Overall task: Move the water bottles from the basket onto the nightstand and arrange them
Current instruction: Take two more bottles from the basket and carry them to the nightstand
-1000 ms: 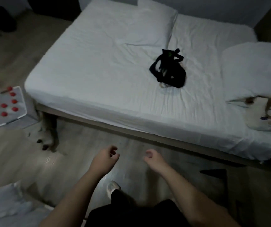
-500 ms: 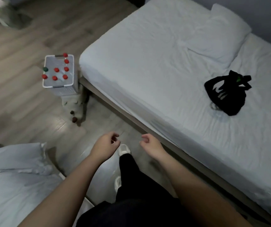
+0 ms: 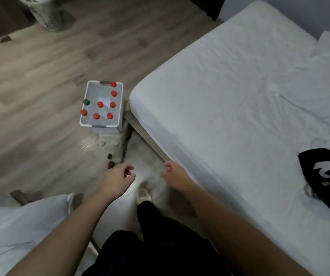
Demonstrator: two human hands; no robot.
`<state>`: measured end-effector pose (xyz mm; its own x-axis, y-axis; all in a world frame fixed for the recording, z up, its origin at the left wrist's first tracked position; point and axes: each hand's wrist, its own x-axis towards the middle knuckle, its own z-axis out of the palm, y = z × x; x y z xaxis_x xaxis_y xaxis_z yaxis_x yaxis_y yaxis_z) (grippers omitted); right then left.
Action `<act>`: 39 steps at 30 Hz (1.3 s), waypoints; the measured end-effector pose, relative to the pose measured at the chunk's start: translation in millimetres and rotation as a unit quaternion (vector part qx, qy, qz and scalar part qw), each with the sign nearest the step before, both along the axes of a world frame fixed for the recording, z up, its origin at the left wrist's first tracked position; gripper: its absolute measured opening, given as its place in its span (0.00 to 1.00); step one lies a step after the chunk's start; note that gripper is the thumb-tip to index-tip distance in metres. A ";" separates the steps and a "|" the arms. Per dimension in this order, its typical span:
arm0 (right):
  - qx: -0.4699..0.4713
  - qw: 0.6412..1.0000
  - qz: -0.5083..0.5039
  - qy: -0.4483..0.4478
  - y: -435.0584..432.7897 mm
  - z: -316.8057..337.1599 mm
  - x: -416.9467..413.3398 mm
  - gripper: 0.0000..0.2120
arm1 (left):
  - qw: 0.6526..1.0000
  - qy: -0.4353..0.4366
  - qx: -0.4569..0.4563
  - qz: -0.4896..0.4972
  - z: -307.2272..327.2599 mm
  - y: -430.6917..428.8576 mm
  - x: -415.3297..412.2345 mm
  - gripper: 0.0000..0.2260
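Note:
A white plastic basket (image 3: 92,92) stands on the wooden floor by the corner of the bed. Inside it stand several water bottles with red caps (image 3: 100,104) and one with a green cap (image 3: 86,102). My left hand (image 3: 118,178) hovers over the floor well short of the basket, its fingers loosely curled around nothing. My right hand (image 3: 173,173) hangs beside the bed's edge, also loosely curled and holding nothing. No nightstand is in view.
A bed (image 3: 239,108) with a white sheet and a pillow (image 3: 319,90) fills the right side; a black bag (image 3: 328,176) lies on it. White bedding (image 3: 20,232) lies at lower left. A perforated white bin (image 3: 47,17) stands at top left. My shoe (image 3: 143,195) rests on the floor.
The view has swung left, so the basket now sits nearer the middle and closer. Both hands stay out in front, holding nothing.

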<state>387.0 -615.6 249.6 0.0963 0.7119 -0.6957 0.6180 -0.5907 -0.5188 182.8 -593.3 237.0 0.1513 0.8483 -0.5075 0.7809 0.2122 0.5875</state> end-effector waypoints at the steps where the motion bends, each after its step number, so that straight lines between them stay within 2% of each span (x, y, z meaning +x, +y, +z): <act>1: 0.005 1.000 0.020 -0.002 20.4 1.7 -7.6 0.21 | 1.000 0.002 -0.001 0.007 -1.6 15.8 -8.2 0.09; 8: 0.025 0.997 0.077 0.014 123.5 13.3 -52.0 0.21 | 0.999 0.010 0.003 0.043 -2.4 105.8 -50.7 0.07; 17: 0.038 0.997 0.070 -0.017 256.7 -13.8 -159.2 0.17 | 0.998 0.062 -0.008 -0.026 -39.2 256.4 -139.7 0.14; 25: -0.011 0.999 -0.001 -0.034 361.7 -108.9 -235.3 0.22 | 0.984 0.111 -0.008 -0.136 -122.4 385.6 -193.6 0.16; 31: -0.006 0.997 -0.034 -0.062 411.4 -196.9 -257.1 0.29 | 0.980 0.139 0.014 -0.145 -201.7 434.9 -191.5 0.22; 35: -0.005 0.997 -0.011 -0.079 431.8 -246.3 -257.3 0.29 | 0.971 0.167 0.025 -0.170 -250.4 450.1 -192.5 0.34; 39: 0.008 0.995 0.040 -0.094 438.7 -272.4 -257.8 0.24 | 0.962 0.187 0.023 -0.197 -275.1 459.9 -192.9 0.32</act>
